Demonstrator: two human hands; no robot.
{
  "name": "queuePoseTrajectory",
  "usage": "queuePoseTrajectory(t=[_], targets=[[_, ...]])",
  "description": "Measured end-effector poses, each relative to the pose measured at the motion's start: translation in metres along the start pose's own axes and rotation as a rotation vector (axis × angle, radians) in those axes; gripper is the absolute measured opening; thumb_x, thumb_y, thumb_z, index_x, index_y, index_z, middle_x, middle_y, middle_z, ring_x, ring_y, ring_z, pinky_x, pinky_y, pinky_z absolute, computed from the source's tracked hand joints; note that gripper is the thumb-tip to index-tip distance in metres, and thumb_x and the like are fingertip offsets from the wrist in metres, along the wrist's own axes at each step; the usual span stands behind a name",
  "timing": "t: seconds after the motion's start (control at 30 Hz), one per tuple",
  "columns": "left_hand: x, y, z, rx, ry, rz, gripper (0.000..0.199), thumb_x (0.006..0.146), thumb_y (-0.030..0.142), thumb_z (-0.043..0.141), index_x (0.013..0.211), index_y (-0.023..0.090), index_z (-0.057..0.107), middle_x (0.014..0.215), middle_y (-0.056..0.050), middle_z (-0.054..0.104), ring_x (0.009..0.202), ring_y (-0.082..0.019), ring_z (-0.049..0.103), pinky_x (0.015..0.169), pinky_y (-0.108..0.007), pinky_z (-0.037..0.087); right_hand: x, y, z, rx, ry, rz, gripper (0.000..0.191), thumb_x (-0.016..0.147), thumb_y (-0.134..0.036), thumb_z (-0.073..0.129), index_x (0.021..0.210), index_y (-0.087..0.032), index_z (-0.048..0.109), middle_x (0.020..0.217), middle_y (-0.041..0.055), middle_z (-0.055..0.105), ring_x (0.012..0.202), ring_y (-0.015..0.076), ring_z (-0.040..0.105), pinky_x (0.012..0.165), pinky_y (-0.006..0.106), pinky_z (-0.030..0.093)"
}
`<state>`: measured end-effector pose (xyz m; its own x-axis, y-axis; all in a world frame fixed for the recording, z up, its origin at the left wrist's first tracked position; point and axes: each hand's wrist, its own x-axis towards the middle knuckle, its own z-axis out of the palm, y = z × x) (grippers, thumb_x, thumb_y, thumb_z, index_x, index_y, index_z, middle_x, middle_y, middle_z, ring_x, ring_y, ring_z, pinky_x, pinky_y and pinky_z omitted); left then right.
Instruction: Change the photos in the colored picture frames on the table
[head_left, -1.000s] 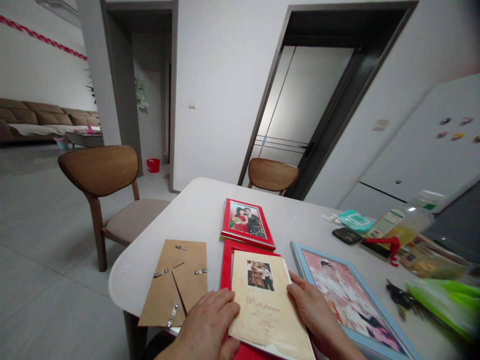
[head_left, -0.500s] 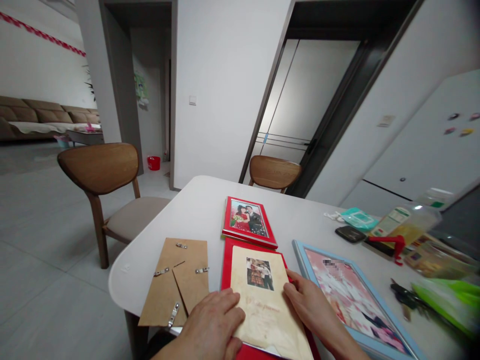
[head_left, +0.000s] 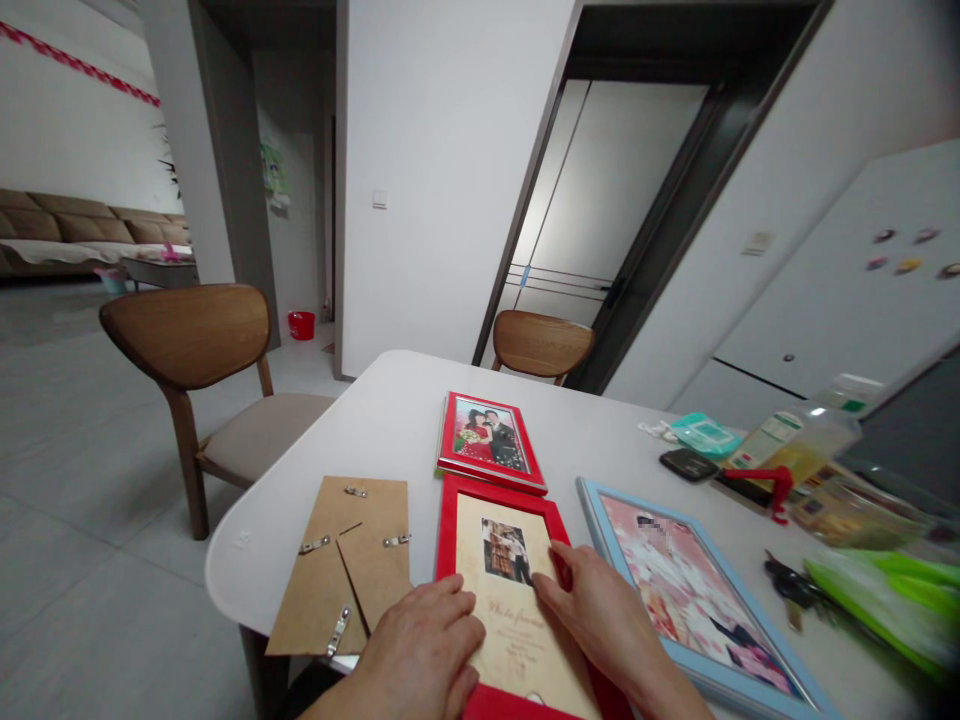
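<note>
A red picture frame (head_left: 452, 510) lies flat before me on the table, with a cream printed insert sheet (head_left: 517, 640) inside its border. The sheet bears a small photo and faint lettering. My left hand (head_left: 427, 645) is closed over the frame's left side, its fingertips at the sheet's edge. On the opposite side my right hand (head_left: 596, 610) grips the frame, thumb on the sheet near the photo and fingers at the red border. The frame's near end is partly out of view. Left of it rests a brown backing board (head_left: 311, 590) with metal clips and a cut-out stand flap.
Beyond lies another red frame (head_left: 491, 445) with a couple's photo. A blue frame (head_left: 697, 600) is at right. Farther right are a black wallet-like item (head_left: 688, 464), keys (head_left: 795, 590), a green bag (head_left: 892, 600) and plastic containers (head_left: 840, 510). Chairs (head_left: 187, 335) stand around the table.
The cream sheet has settled down inside the red border, which now shows around it. My right hand has shifted slightly left, its thumb moving onto the sheet. The view has turned slightly right.
</note>
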<state>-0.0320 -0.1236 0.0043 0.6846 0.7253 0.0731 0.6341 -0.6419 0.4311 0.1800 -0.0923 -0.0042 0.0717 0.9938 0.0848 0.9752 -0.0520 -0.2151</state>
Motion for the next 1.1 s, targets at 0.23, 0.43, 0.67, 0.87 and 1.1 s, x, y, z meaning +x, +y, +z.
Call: queuePoseTrajectory(t=[0.23, 0.43, 0.67, 0.87, 1.1], targets=[[-0.050, -0.034, -0.010, 0.041, 0.109, -0.111, 0.062, 0.067, 0.037, 0.062, 0.121, 0.021, 0.037, 0.132, -0.010, 0.029, 0.120, -0.030, 0.025, 0.097, -0.052, 0.022, -0.007, -0.022, 0.000, 0.171, 0.051, -0.086, 0.037, 0.076, -0.033, 0.040, 0.107, -0.014, 0.050, 0.094, 0.0111, 0.056, 0.079, 0.0198, 0.055, 0.068, 0.030, 0.040], [-0.092, -0.091, -0.006, 0.187, 0.259, -0.250, 0.066, 0.060, 0.014, 0.062, 0.121, 0.026, 0.038, 0.130, -0.007, 0.034, 0.116, -0.028, 0.034, 0.094, -0.044, 0.032, -0.034, -0.116, 0.011, 0.353, -0.043, -0.442, 0.039, 0.065, -0.041, 0.056, 0.099, -0.022, 0.054, 0.093, 0.0068, 0.055, 0.088, 0.0232, 0.047, 0.080, 0.040, 0.035], [-0.095, -0.094, -0.019, 0.286, 0.398, -0.059, 0.049, 0.066, 0.029, 0.065, 0.112, 0.024, 0.048, 0.119, -0.009, 0.048, 0.105, -0.025, 0.048, 0.084, -0.036, 0.044, -0.037, -0.145, 0.013, 0.560, -0.098, -0.440, 0.040, 0.062, -0.017, 0.052, 0.101, -0.022, 0.052, 0.096, 0.0061, 0.048, 0.091, 0.0187, 0.046, 0.079, 0.032, 0.039], [-0.056, -0.028, -0.021, 0.296, 0.432, 0.114, 0.044, 0.071, 0.028, 0.059, 0.111, 0.015, 0.047, 0.121, -0.014, 0.045, 0.111, -0.026, 0.041, 0.088, -0.035, 0.041, -0.052, -0.076, -0.024, 0.486, -0.108, -0.383, 0.059, 0.053, -0.016, 0.055, 0.111, -0.019, 0.048, 0.109, 0.0093, 0.046, 0.101, 0.0214, 0.045, 0.089, 0.035, 0.036], [0.005, 0.016, 0.014, 0.041, 0.150, 0.020, 0.046, 0.061, 0.027, 0.068, 0.103, 0.014, 0.052, 0.118, -0.013, 0.048, 0.106, -0.025, 0.046, 0.089, -0.033, 0.041, -0.059, -0.001, -0.017, 0.315, -0.145, -0.212, 0.046, 0.058, -0.022, 0.050, 0.103, -0.017, 0.057, 0.109, 0.0110, 0.051, 0.104, 0.0235, 0.046, 0.092, 0.037, 0.035]])
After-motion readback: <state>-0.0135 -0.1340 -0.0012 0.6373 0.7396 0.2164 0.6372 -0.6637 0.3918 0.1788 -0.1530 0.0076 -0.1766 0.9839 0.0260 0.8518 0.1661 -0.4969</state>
